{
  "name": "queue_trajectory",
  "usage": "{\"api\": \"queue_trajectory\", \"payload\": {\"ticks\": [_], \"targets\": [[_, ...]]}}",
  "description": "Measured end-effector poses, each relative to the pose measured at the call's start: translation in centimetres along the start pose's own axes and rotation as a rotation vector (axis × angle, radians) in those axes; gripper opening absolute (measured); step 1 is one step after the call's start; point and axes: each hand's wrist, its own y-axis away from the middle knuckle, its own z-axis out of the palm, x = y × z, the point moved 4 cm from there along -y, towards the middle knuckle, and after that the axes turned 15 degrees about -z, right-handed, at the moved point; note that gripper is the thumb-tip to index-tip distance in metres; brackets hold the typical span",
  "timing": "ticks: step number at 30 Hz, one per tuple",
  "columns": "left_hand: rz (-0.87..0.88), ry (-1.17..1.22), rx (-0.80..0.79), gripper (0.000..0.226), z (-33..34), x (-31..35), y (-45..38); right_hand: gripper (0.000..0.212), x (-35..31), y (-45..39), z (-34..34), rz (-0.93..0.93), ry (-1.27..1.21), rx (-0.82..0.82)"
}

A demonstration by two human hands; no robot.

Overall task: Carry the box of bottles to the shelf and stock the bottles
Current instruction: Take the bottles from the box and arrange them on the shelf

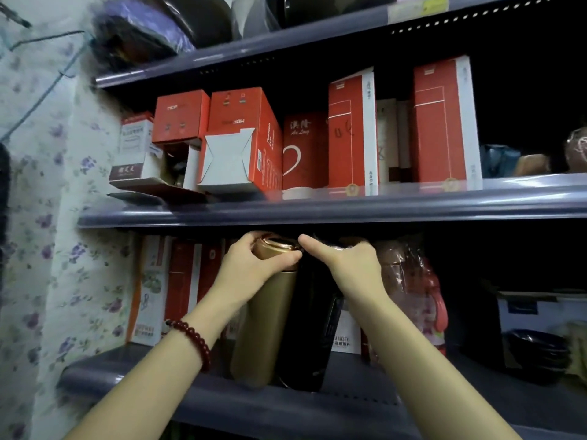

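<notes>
A tall gold bottle (263,328) stands on the lower grey shelf (349,404), tilted slightly to the right. My left hand (251,265) is wrapped around its copper-coloured cap. Right beside it stands a black bottle (311,328). My right hand (346,265) covers the black bottle's top, with the thumb stretched out toward the gold cap. Both bottles sit under the edge of the middle shelf (317,211). The carrying box is out of view.
Red and white product boxes (187,281) stand behind the bottles on the left; plastic-wrapped reddish bottles (413,287) stand on the right. Dark bowls (536,354) sit at far right. The middle shelf holds several red cartons (349,131). A flowered wall (47,249) borders the left.
</notes>
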Motion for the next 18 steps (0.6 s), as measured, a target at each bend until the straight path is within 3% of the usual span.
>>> {"api": "queue_trajectory", "payload": {"ticks": [3,8,14,18], "targets": [[-0.052,0.076,-0.068,0.067,-0.9,-1.3,-1.0,0.080,0.7,0.5,1.5,-0.030,0.002,-0.080],[-0.163,0.125,-0.275,0.090,-1.8,-4.9,-0.1,0.067,4.8,4.6,2.9,0.034,-0.073,-0.187],[-0.263,0.094,-0.269,0.093,-2.3,-9.1,1.1,0.078,7.4,7.7,3.1,0.081,-0.080,-0.268],[-0.307,0.030,-0.319,0.113,-1.8,-10.9,2.0,0.081,7.4,7.9,3.1,0.062,-0.040,-0.275]]}}
